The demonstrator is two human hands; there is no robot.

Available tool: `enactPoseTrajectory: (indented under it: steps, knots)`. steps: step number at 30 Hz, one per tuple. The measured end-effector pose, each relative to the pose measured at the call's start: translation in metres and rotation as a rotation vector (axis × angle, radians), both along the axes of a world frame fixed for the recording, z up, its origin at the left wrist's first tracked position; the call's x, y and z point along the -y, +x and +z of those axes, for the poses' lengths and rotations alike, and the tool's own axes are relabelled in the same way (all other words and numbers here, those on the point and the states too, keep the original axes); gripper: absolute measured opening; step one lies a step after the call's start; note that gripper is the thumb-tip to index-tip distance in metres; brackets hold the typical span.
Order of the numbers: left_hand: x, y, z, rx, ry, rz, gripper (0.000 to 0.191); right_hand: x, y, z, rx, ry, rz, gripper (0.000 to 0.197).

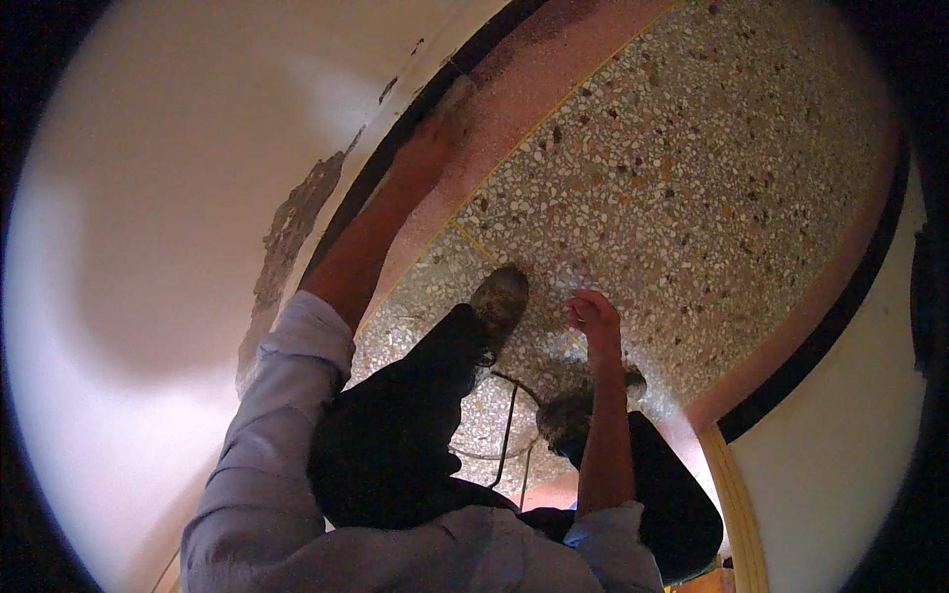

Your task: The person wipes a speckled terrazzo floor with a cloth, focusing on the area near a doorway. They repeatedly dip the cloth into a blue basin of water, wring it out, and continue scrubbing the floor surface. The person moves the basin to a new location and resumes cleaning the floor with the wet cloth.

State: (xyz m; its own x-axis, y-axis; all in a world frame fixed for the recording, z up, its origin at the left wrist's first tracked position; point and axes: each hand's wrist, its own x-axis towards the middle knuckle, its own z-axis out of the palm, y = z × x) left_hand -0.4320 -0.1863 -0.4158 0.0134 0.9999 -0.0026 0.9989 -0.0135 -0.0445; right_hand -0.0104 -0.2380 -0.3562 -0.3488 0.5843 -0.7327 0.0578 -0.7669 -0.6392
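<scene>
My left hand reaches forward to the foot of the white wall, over the black skirting strip and the pinkish floor border. It is blurred, and whether it holds something at its fingertips I cannot tell. My right hand hangs over the speckled terrazzo floor, its fingers loosely curled, with nothing visible in them. Between my arms is a worn, dusty shoe. A rough patch of broken plaster runs along the wall beside my left forearm.
The thin metal legs and ring of a stool or stand show between my legs. At the right, another white wall with a black skirting curves around. A wooden door frame or post stands at the lower right.
</scene>
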Motion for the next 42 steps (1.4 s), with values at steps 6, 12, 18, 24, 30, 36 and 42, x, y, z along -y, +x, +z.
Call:
enactPoseTrajectory:
  steps: [6,12,18,24,30,36,42]
  knots:
    - [0.134,-0.035,-0.008,-0.204,-0.156,0.142,0.057,0.005,-0.021,0.012,0.019,-0.043,0.038,0.030]
    - [0.222,-0.028,0.099,0.364,-0.540,0.763,0.058,0.009,-0.002,0.006,-0.013,-0.006,0.027,0.026]
    - [0.239,-0.017,0.134,0.717,-0.538,1.331,0.054,0.011,0.008,0.008,0.022,0.000,0.012,0.018]
    - [0.205,0.063,0.096,0.506,-0.171,0.422,0.052,0.010,0.011,0.012,0.066,-0.044,0.060,0.020]
    - [0.148,0.144,0.063,0.233,-0.311,0.094,0.052,0.009,0.011,0.012,0.130,-0.080,0.013,0.024]
    - [0.231,0.097,0.017,0.377,-0.246,0.203,0.047,0.008,0.014,0.004,0.137,-0.086,0.023,0.022]
    - [0.411,-0.008,0.050,0.705,-0.321,1.196,0.034,0.009,-0.001,0.015,0.106,-0.050,0.063,0.022]
